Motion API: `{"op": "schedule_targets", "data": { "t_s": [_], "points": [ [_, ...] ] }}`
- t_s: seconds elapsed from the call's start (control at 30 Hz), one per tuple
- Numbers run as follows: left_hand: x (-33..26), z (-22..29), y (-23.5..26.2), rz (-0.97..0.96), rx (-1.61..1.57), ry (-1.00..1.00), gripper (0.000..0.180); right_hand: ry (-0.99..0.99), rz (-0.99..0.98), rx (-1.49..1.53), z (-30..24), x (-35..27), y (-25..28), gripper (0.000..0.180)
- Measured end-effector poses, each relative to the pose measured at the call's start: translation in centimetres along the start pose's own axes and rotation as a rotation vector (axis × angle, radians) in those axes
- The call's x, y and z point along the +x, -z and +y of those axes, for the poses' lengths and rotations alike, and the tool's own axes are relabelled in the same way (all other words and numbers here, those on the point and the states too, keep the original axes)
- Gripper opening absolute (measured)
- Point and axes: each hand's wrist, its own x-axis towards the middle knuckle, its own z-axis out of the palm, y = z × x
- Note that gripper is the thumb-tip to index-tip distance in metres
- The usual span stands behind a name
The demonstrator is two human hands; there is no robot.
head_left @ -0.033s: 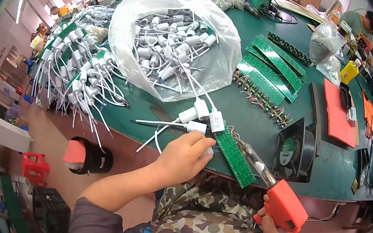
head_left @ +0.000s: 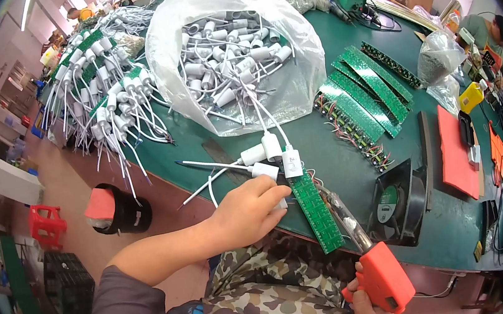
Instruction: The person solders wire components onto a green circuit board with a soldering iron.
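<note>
My left hand (head_left: 247, 213) is closed on a white cylindrical cable connector (head_left: 282, 204), mostly hidden behind the fingers, at the left edge of a long green circuit board (head_left: 317, 215). Several more white connectors with cables, among them an upright one (head_left: 292, 163), sit around the board's far end. At the lower right, my right hand (head_left: 365, 306) grips the handle of a red soldering gun (head_left: 381, 280). Its metal barrel (head_left: 349, 226) points up and away along the board's right side, with the tip close to the board's far part; whether they touch I cannot tell.
Beyond my hands stands an open clear plastic bag (head_left: 312, 87) of white connectors. A heap of connectors on boards (head_left: 113, 105) overhangs the table's left edge. Green boards (head_left: 372, 92), a black fan (head_left: 398, 203) and a red pad (head_left: 457, 154) lie to the right. Another person (head_left: 489, 43) sits far right.
</note>
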Motion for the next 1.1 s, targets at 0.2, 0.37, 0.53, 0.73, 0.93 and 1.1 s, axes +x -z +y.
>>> {"op": "schedule_targets", "data": {
  "t_s": [0.2,0.37,0.53,0.73,0.93,1.1],
  "points": [
    [-0.2,-0.3,-1.2,0.121,0.058,-0.034,0.034,-0.054,0.021,-0.061,-0.6,0.2,-0.3,0.042],
    [0.2,-0.3,-1.9,0.152,0.069,-0.067,0.024,-0.103,0.071,-0.047,0.8,-0.2,-0.2,0.042],
    [0.6,-1.1,-2.1,0.15,0.113,-0.141,0.026,-0.102,0.021,-0.058,-0.3,1.1,-0.4,0.039],
    [1.1,-1.5,-1.7,0.156,0.14,-0.21,0.024,-0.101,0.022,-0.15,0.1,1.8,-0.4,0.018],
    [1.3,-1.5,-1.3,0.073,0.177,-0.236,0.026,-0.107,0.109,-0.176,2.2,1.0,-0.6,0.028],
    [1.3,-1.7,-1.3,0.073,0.186,-0.258,0.029,-0.195,0.191,-0.054,3.0,0.3,-0.5,0.038]
  ]
}}
